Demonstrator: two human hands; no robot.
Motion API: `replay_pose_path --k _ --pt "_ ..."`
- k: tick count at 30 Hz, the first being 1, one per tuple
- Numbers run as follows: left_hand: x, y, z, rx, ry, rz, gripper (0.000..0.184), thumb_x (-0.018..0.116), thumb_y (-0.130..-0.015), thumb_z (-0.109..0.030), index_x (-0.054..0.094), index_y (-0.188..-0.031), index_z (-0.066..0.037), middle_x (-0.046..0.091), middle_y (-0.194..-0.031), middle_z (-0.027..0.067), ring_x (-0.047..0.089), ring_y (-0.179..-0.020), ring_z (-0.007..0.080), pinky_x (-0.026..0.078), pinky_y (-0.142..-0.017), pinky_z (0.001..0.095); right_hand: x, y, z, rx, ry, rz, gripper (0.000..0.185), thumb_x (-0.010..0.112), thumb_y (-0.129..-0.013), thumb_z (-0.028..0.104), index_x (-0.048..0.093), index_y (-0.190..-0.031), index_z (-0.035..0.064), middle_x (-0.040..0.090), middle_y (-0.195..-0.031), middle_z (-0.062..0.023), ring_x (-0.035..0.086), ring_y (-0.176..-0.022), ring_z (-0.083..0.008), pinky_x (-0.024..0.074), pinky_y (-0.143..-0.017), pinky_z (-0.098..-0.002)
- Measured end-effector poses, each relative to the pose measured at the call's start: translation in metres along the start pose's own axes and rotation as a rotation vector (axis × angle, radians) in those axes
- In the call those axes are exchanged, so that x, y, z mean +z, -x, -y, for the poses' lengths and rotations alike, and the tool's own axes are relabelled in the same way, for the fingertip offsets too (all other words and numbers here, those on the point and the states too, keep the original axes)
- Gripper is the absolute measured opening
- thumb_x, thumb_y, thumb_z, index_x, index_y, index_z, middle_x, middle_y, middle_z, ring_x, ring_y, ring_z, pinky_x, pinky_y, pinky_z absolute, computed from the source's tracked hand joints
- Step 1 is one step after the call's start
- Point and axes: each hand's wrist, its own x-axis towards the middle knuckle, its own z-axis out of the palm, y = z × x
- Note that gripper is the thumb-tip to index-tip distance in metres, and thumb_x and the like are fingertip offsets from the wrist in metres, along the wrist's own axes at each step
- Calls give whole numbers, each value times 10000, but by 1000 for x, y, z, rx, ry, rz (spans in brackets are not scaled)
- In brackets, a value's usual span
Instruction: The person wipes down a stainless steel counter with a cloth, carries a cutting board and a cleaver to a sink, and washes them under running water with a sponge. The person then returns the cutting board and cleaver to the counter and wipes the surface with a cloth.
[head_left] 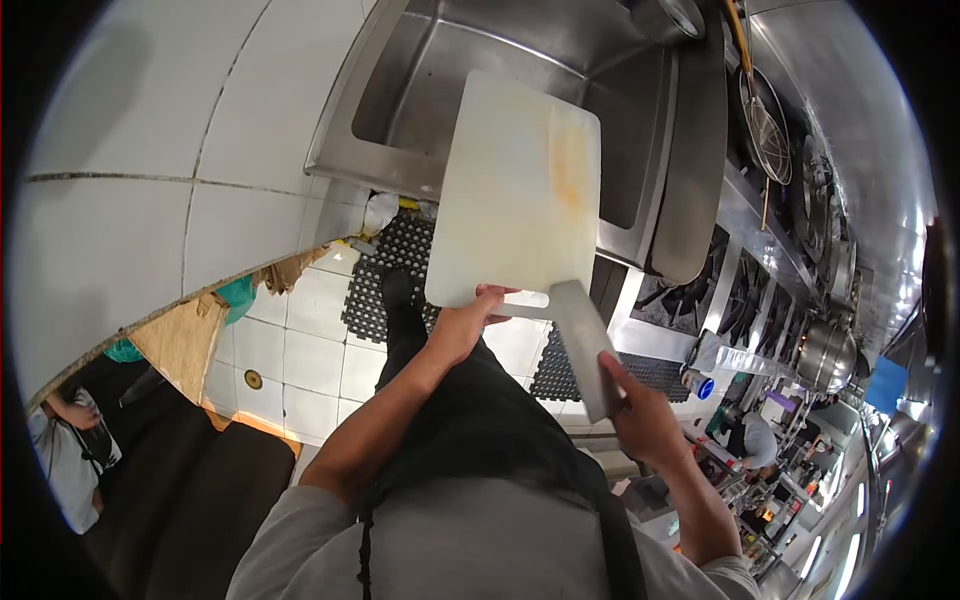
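A white cutting board [500, 200] with a yellow-orange stain stands out in front of me, over the near edge of the sink. My left hand [463, 330] is closed on its near edge, beside what looks like a handle slot. In my right hand [645, 415] is a broad, grey metal blade that looks like a cleaver [585, 350]. Its far end meets or overlaps the board's near right corner; I cannot tell whether they touch. The fingers of my right hand wrap around the near end, hiding any handle.
The steel sink [400, 160] lies beyond the board, a metal pot [668, 18] at its far corner. To the right are stove burners [680, 295], a strainer [768, 140] and pans. Black rubber mats [385, 285] cover part of the tiled floor. Other people [760, 440] are at right and lower left.
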Motion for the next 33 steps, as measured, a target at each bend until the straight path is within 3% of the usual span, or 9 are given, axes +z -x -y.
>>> replay_pose_path --k 4,8,14,20,21,23,26,30,33 --pt "-3 -3 3 14 23 7 288 544 -996 -90 631 -1269 -55 687 -1222 80 634 -1182 188 573 -937 396 -50 -90 54 396 34 193 653 588 -976 111 410 -1578 289 689 -1236 -278 717 -1108 -343 542 -933 -416" --pt "-9 -6 7 68 -34 -37 248 586 -956 -66 659 -1193 -48 665 -1030 34 655 -1047 176 576 -904 387 -124 -296 39 16 -125 112 732 653 -936 202 358 -1606 166 637 -699 -87 615 -553 -199 547 -568 -388" --pt "-14 -3 6 53 -84 -112 151 676 -961 -108 691 -1098 -48 583 -968 -29 620 -985 121 566 -883 348 -128 -382 17 -35 6 81 735 641 -944 176 337 -1612 144 578 -618 -76 542 -465 -159 487 -476 -374" --pt "-4 3 -23 -58 -145 44 122 713 -953 -131 721 -1053 -61 668 -1152 27 621 -1016 121 542 -885 312 -48 -121 29 216 159 -18 707 645 -965 166 361 -1598 300 723 -1068 -246 739 -836 -374 554 -847 -463" --pt "-7 0 -20 25 -217 74 120 723 -944 -128 728 -1042 -57 679 -1162 38 624 -1015 123 538 -882 306 -28 -79 12 125 -13 -16 693 654 -938 75 448 -1568 277 711 -913 -182 696 -828 -204 536 -792 -342" --pt "-14 -6 -10 191 -360 135 117 744 -927 -121 742 -1020 -51 700 -1180 60 628 -1012 125 531 -876 293 3 -29 12 -16 21 -50 739 626 -886 -39 455 -1558 219 682 -1197 -309 695 -1163 -331 507 -970 -359" --pt "-10 -4 -12 126 -354 84 102 761 -903 -92 756 -989 -37 722 -1084 50 633 -977 119 518 -855 277 0 -18 36 57 -30 91 677 581 -946 19 437 -1563 255 659 -1224 -326 636 -1236 -397 505 -1014 -419" --pt "-15 -8 -8 111 -326 105 107 758 -897 -79 757 -989 -24 729 -1002 31 631 -933 108 513 -830 273 -45 -163 54 63 211 -21 664 536 -1003 163 332 -1597 376 724 -1070 -270 736 -984 -377 549 -897 -463" --pt "-15 -10 -6 84 -389 99 123 760 -896 -94 762 -996 -23 723 -942 22 632 -922 113 512 -833 267 -90 -335 44 -120 160 17 801 684 -903 159 328 -1618 216 687 -763 -188 641 -586 -231 556 -633 -419"
